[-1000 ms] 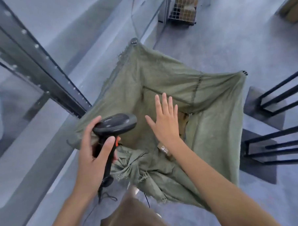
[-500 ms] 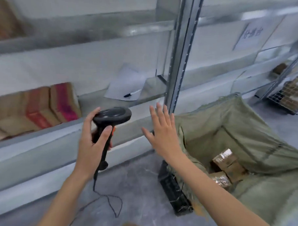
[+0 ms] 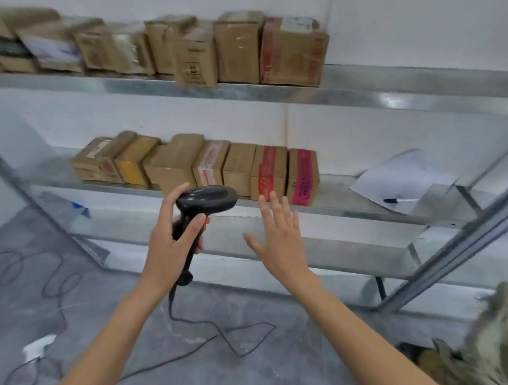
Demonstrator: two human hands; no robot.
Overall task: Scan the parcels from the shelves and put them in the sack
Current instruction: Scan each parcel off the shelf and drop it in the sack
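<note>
Parcels (image 3: 237,169) beyond empty right hand (image 3: 281,237)

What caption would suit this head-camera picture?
Left hand grips a barcode scanner; open right hand reaches toward parcels on the shelf.

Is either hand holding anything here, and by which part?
The left hand holds the scanner by its handle, just below the head. The right hand is open and holds nothing.
</note>
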